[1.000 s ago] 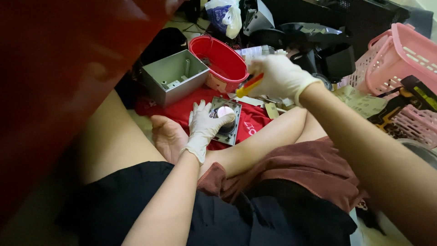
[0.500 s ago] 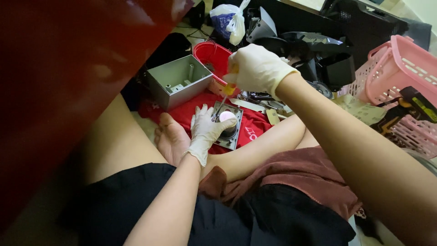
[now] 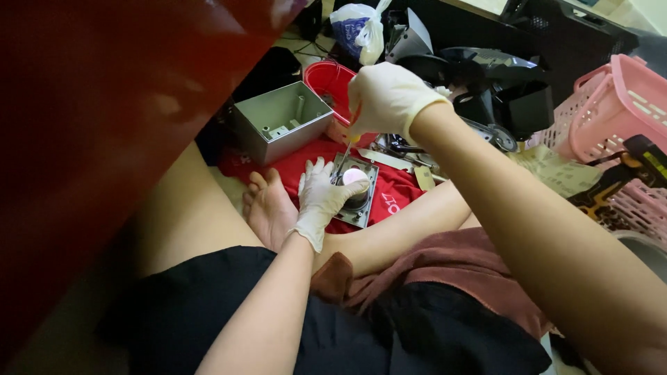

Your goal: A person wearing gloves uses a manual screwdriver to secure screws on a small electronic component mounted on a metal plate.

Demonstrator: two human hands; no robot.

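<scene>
Risen slightly since a moment ago: right hand (image 3: pixel 389 97), closed around yellow-handled screwdriver (image 3: pixel 347 149), shaft slanting down-left onto square metal part (image 3: pixel 358 191) on red cloth (image 3: pixel 396 191). Left hand (image 3: pixel 323 194) nearer, fingers spread, pinning part's left edge.

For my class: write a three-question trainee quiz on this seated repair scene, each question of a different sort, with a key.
1. True or false: the left hand rests on the flat metal unit lying on the red cloth.
2. The right hand grips: A) a screwdriver B) scissors C) a brush.
3. Fill in: the grey metal box stands open beside the red ______.

Key: 1 true. 2 A; its tip points down at the unit. 3 bowl.
</scene>
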